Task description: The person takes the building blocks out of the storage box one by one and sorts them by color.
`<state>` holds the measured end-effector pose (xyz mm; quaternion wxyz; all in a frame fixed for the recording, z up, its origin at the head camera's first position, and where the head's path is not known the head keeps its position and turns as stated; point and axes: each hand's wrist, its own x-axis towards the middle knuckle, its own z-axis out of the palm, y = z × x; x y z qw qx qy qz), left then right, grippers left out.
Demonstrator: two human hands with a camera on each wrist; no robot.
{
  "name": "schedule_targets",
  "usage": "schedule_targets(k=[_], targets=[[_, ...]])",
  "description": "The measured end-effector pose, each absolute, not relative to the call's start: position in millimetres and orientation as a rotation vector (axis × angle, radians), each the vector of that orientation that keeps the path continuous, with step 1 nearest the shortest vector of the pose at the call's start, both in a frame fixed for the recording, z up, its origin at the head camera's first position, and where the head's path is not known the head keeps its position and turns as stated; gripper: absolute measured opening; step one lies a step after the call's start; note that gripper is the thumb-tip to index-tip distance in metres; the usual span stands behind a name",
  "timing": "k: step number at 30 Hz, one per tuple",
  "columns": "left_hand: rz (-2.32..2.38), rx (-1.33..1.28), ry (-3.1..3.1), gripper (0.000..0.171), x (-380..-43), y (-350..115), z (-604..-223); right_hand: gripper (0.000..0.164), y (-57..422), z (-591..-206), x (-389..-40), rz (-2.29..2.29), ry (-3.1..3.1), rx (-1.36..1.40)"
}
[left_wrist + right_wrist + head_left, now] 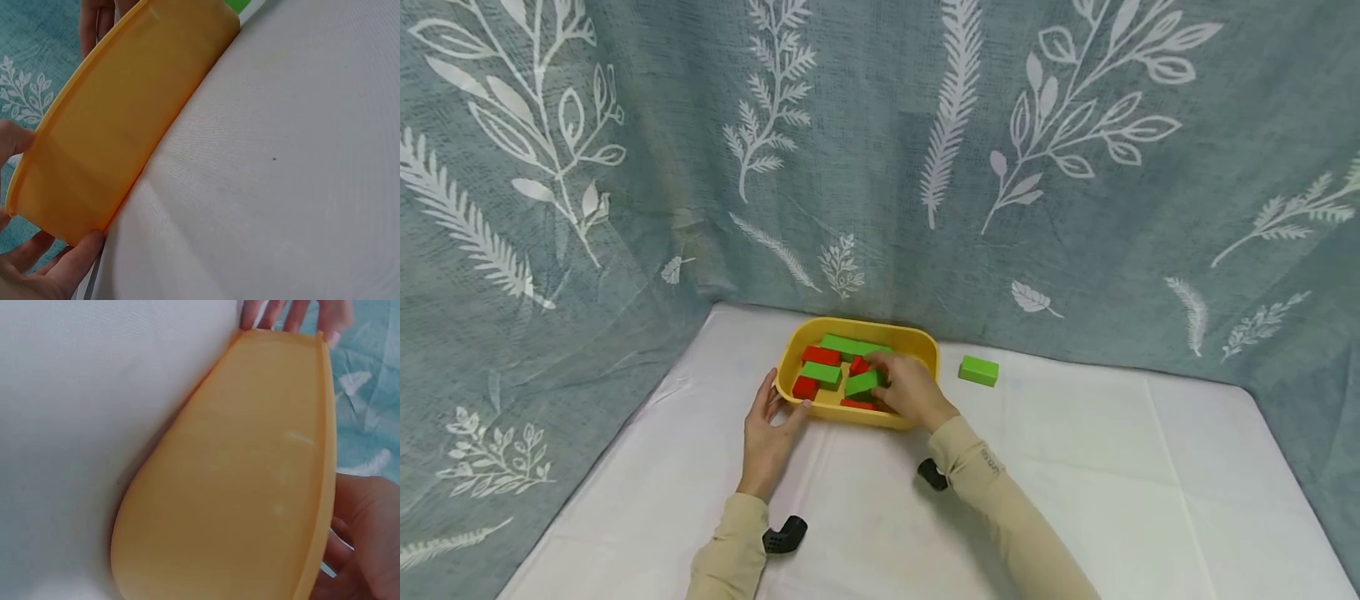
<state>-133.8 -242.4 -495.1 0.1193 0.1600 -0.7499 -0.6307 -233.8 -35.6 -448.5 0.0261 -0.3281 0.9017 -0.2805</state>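
Observation:
A yellow plastic tray [831, 412] stands on the white cloth with several red and green blocks inside. My left hand [767, 440] holds the tray's left end, its thumb at the rim; in the left wrist view its fingers [76, 265] wrap the low end of the wall. Over the tray's right half, my right hand [913, 396] pinches a green block [861, 385] between thumb and fingers. The tray wall [219, 469] hides the blocks in the right wrist view. Left of the pinched block lie another green block [822, 375] and a red block [806, 388].
One green block [979, 372] lies on the white cloth [1075, 467] to the right of the tray. Close behind hangs a grey-green curtain [880, 167] with white leaf patterns. Black wrist devices [785, 535] show beside both sleeves.

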Motion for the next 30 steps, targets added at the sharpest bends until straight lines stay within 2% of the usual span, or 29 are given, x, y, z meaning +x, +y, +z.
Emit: schedule_targets(k=[18, 30], targets=[[-1.854, 0.524, -2.205, 0.078, -134, -242, -495, 0.045, 14, -455, -230, -1.533, 2.601, -0.833], [-1.825, 0.517, -2.207, 0.079, -137, -241, -496, 0.049, 83, -441, -237, -1.646, 2.710, -0.719]])
